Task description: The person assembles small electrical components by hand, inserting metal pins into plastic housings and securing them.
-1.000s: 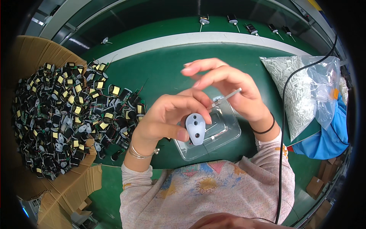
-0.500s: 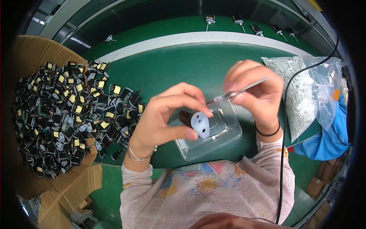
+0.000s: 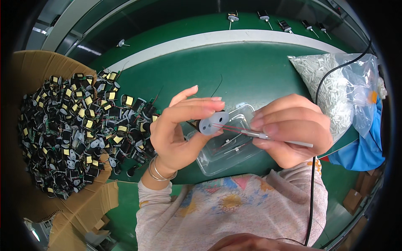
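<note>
My left hand (image 3: 176, 125) pinches a small black device with a grey oval end cap (image 3: 213, 123); the cap has several round holes and is turned toward my right hand. Thin red wires (image 3: 228, 126) stretch from the cap to the fingers of my right hand (image 3: 295, 127). Those fingers are closed around a slim white tube (image 3: 299, 143) with a silvery front end. Beneath both hands is a clear plastic tray (image 3: 209, 168). A few small pale parts with thin wires (image 3: 232, 146) lie in it.
A cardboard box (image 3: 31, 62) at left spills a heap of black devices with yellow pads (image 3: 75, 134) onto the green table (image 3: 167, 67). At right lie a bag of white tubes (image 3: 324, 79) and blue cloth (image 3: 360, 152). Several devices (image 3: 264, 16) lie beyond the white rail (image 3: 209, 37).
My right hand has come lower and nearer, with the white tube now slanting down to the right. My left hand has turned the device, and red wires show stretched between the hands.
</note>
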### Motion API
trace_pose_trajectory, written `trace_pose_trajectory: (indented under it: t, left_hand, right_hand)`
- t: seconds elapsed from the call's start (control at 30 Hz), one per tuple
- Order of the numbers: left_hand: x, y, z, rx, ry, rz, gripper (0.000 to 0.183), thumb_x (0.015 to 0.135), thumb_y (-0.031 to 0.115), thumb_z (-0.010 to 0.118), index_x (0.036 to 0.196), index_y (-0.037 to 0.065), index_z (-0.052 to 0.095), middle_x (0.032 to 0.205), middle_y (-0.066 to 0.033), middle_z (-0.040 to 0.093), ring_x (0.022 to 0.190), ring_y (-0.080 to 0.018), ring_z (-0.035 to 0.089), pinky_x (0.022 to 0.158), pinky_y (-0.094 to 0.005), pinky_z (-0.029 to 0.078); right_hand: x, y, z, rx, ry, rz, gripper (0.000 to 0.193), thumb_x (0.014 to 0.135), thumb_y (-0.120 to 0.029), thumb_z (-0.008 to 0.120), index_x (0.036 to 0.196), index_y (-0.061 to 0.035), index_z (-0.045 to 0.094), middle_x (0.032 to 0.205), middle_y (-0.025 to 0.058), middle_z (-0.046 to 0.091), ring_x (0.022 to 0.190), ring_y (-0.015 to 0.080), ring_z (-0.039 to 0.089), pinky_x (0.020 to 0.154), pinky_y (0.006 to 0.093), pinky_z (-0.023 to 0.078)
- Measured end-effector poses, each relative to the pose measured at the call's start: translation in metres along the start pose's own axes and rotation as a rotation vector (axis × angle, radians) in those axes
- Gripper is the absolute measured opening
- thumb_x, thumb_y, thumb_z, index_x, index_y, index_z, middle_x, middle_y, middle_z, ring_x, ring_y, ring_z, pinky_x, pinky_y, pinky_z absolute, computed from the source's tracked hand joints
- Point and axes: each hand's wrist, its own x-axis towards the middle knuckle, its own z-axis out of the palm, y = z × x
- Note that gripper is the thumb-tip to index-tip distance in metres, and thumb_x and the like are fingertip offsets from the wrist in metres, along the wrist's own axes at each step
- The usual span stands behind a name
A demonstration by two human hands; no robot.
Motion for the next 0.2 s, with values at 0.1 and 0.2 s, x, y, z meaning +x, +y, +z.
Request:
trace_pose_trajectory:
  t: [0.1,0.2]
  left_hand:
    - [-0.0006,-0.0008,0.0,-0.006,0.002,0.022,0.039,0.066,-0.002,0.075,0.098,0.004,0.054,0.094,-0.0159,0.068,0.092,-0.028,0.066,0.096,-0.0475,0.038]
    - [-0.0007,-0.0011,-0.0004,0.003,-0.001,0.032,0.039,0.067,-0.001,0.076,0.099,0.005,0.054,0.094,-0.0155,0.068,0.093,-0.0285,0.066,0.096,-0.0477,0.037]
  right_hand:
    - [-0.0024,0.0022,-0.0008,0.016,-0.004,-0.041,0.027,0.061,0.001,0.078,0.08,0.0003,0.059,0.075,0.0139,0.064,0.067,0.0262,0.064,0.058,0.0322,0.055]
    - [-0.0057,0.0017,-0.0008,0.013,0.002,-0.054,0.027,0.06,0.002,0.078,0.08,0.0003,0.059,0.075,0.0133,0.064,0.067,0.026,0.064,0.058,0.032,0.055]
